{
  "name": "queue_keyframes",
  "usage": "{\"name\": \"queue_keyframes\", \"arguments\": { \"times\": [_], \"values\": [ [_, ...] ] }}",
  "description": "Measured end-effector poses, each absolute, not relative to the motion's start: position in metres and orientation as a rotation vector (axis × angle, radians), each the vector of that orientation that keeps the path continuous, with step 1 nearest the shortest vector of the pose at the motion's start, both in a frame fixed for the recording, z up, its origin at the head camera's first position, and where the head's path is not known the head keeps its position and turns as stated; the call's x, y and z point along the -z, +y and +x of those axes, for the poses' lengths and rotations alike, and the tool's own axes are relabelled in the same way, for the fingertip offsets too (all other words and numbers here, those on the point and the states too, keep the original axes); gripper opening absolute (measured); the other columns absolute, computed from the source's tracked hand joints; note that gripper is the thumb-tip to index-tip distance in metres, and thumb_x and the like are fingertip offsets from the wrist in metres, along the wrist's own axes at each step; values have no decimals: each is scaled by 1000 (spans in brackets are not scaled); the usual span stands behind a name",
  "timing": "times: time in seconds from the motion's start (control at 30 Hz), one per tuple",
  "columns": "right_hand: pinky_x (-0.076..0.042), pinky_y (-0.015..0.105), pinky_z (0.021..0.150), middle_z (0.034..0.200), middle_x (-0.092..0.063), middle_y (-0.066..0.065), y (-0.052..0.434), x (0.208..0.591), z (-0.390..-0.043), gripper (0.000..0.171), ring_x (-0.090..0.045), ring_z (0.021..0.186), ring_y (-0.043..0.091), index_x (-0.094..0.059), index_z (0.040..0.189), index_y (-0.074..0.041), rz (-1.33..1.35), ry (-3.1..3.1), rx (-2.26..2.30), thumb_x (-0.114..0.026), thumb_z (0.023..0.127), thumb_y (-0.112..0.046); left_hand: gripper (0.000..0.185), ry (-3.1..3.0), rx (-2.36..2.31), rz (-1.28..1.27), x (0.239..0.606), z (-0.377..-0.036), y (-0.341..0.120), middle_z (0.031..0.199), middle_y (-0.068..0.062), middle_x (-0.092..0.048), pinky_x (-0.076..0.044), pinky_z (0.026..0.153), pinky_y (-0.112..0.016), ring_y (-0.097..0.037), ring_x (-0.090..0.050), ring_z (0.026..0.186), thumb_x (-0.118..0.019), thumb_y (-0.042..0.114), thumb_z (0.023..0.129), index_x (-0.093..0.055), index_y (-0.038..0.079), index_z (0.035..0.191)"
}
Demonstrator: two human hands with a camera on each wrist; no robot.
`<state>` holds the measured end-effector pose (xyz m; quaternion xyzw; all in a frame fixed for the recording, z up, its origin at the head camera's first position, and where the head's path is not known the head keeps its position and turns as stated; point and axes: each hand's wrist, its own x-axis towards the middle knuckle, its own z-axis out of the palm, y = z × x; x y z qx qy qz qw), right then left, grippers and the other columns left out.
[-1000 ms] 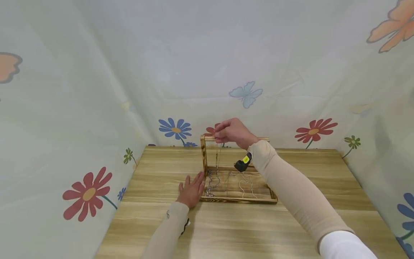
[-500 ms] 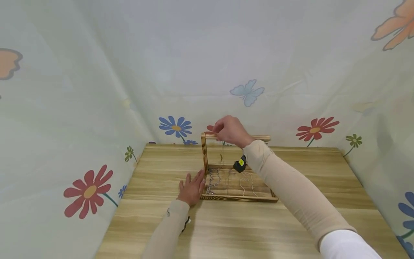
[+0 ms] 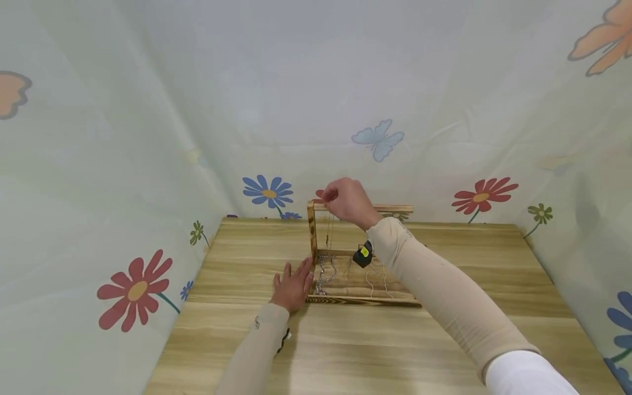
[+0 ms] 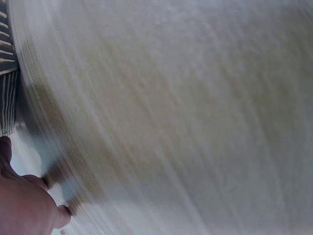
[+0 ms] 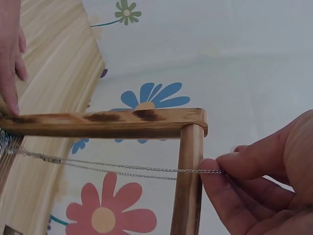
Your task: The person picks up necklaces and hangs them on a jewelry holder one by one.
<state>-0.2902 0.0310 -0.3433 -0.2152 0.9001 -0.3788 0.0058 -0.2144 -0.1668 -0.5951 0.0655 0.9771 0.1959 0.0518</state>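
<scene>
In the head view my right hand [image 3: 349,202] is at the left part of a wooden stand's top bar [image 3: 395,208]. Its thumb and forefinger pinch one end of a thin silver chain necklace [image 5: 117,163], as the right wrist view shows. One strand crosses the near face of the bar and the other passes behind it; the necklace hangs towards the tray [image 3: 365,300] below. My left hand [image 3: 292,289] lies with straight fingers on the tabletop, fingertips right at the foot of the stand's left post [image 3: 312,233].
A bunched silver chain [image 3: 323,277] lies at the tray's left end. Thin pale chains [image 3: 370,282] lie further right in it. The wood-grain table [image 3: 237,274] backs onto a pale curtain [image 3: 296,109] printed with flowers and butterflies.
My right hand has shifted slightly up and left along the top bar with the necklace, which swung right and then back left. My left hand has stayed put.
</scene>
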Motion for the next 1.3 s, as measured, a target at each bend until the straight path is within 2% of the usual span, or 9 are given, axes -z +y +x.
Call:
{"name": "queue_keyframes", "arguments": {
  "times": [0.1,0.2,0.37,0.53,0.77,0.83,1.07,1.13,1.3],
  "values": [
    [-52,32,66,98,-73,5,30,343,-289,21,-66,87,20,-76,92,-10,-718,2879,1145,-60,88,2,54,2976,-588,195,594,-215,-167,163,11,-22,-9,113,-71,-44,-14,148,-21,48,108,-16,33,160],
    [-53,34,69,100,-73,5,30,344,-287,20,-66,89,20,-76,95,-8,-736,2889,1155,-59,90,1,54,2980,-592,194,593,-215,-166,162,11,-23,-9,113,-70,-44,-14,148,-21,48,108,-17,34,160],
    [-53,35,71,93,-72,3,38,354,-281,14,-65,84,19,-77,98,-6,-723,2875,1237,-63,94,-7,54,2969,-608,206,595,-212,-166,162,10,-25,-10,113,-71,-45,-15,148,-24,47,108,-18,33,159],
    [-55,36,72,97,-71,4,52,368,-274,13,-66,86,18,-76,103,-6,-675,2709,1509,-66,95,-10,54,2970,-607,210,598,-211,-166,163,8,-24,-8,112,-72,-47,-15,147,-24,46,108,-18,31,160],
    [-55,40,77,96,-70,6,76,384,-263,8,-66,86,22,-76,97,-10,-565,2534,1794,-68,93,-8,54,2976,-620,222,594,-216,-166,164,8,-22,-7,112,-72,-47,-13,147,-23,47,108,-18,30,160],
    [-56,39,79,97,-71,8,81,390,-259,8,-68,88,24,-76,97,-10,-492,2452,1854,-69,93,-8,54,2965,-601,216,594,-216,-166,164,10,-20,-6,113,-71,-46,-12,148,-22,48,108,-15,32,160],
    [-56,47,90,107,-68,24,97,417,-249,16,-70,95,32,-70,106,7,-286,2152,2118,-68,92,-1,54,2962,-632,216,596,-218,-168,164,9,-20,-5,112,-72,-46,-11,148,-23,47,108,-14,33,160],
    [-54,49,92,112,-65,28,103,424,-246,17,-69,99,35,-69,107,8,-227,2099,2141,-68,92,-1,54,2962,-617,215,597,-219,-168,164,10,-19,-5,113,-71,-46,-11,148,-21,47,108,-12,33,160],
    [-55,46,92,116,-63,30,116,444,-237,17,-65,107,43,-69,108,5,-128,2074,2121,-68,91,0,54,2960,-601,224,599,-219,-169,164,11,-18,-6,113,-71,-45,-12,148,-20,48,108,-12,34,160]
  ]
}}
